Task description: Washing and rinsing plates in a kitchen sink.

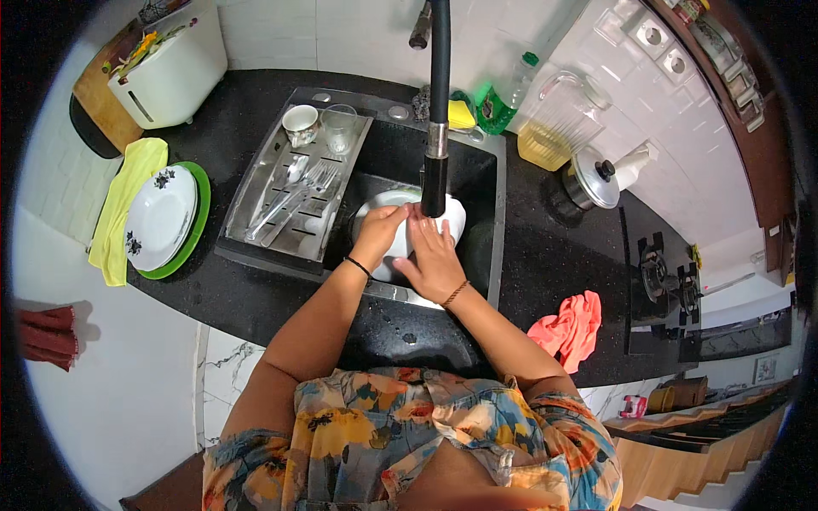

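Note:
A white dish (pixel 401 246) sits in the black sink (pixel 475 255), beneath the end of the black faucet hose (pixel 435 185). My left hand (pixel 378 235) grips it, fingertips near its far part. Across its right side lies my right hand (pixel 438 255), palm down with fingers spread and wet-looking. Both hands cover much of the dish, so its full shape is hidden. Left of the basin, a metal drainer tray (pixel 268 185) carries a patterned cup (pixel 300 124), a clear glass (pixel 339 128) and several forks and spoons (pixel 291 198).
White plates (pixel 163 217) rest on a green plate (pixel 203 211) beside a yellow cloth (pixel 112 236). Behind the sink are a yellow sponge (pixel 461 115) and a green bottle (pixel 501 105). Rightward stand a jug (pixel 549 144), a lidded pot (pixel 594 179), a coral cloth (pixel 570 327) and a hob (pixel 658 281).

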Demonstrator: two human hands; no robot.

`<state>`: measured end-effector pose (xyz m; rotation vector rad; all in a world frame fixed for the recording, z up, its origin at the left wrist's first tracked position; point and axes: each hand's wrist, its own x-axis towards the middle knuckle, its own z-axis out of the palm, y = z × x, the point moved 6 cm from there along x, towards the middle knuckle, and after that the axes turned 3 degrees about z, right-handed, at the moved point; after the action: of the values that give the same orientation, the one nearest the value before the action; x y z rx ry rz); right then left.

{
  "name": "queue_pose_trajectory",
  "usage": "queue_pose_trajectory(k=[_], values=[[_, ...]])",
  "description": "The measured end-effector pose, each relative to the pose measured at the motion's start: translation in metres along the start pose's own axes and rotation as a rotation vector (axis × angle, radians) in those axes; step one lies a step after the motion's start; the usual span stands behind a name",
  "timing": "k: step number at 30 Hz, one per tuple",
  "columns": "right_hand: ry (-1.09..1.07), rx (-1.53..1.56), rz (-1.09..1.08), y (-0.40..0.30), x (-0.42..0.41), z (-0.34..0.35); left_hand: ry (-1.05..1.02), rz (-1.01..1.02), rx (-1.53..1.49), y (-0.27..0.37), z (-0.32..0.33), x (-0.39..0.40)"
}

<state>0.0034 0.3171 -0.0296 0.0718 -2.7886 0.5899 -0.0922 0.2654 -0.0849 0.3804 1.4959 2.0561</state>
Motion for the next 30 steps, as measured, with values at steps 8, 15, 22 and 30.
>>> queue_pose_trajectory(k=[8, 15, 22, 30], values=[[0.028, 0.003, -0.055, 0.000, 0.001, 0.004, 0.027, -0.071, -0.030, -0.005, -0.009, 0.005], [0.252, 0.052, 0.142, 0.045, 0.016, -0.001, 0.090, -0.071, -0.174, -0.001, -0.015, 0.007], [0.365, 0.400, 0.311, 0.102, 0.021, 0.016, 0.124, -0.056, -0.184, 0.018, -0.002, 0.000], [0.102, -0.136, 0.072, 0.030, 0.032, -0.006, 0.152, -0.090, -0.255, 0.004, -0.017, 0.003]])
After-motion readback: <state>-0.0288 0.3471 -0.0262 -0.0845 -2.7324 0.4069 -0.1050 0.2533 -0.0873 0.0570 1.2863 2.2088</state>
